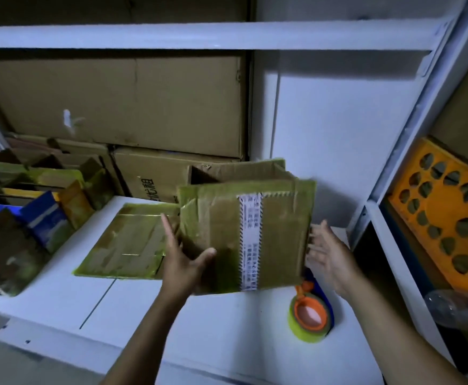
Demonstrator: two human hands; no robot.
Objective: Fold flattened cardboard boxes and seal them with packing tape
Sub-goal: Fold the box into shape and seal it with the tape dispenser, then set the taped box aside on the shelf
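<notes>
Tape roll [310, 315] under held box [244, 234]

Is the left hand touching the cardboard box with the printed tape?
Touching. The head view shows the left hand gripping the cardboard box: its thumb lies on the front face and its fingers along the left side.

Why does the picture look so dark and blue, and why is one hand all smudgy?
Head view: the light is dim and bluish, so the white shelf looks blue-grey; the right hand is smeared by motion blur beside the cardboard box; the left hand gripping it looks sharper; the wide lens tilts the shelf post at the right.
</notes>
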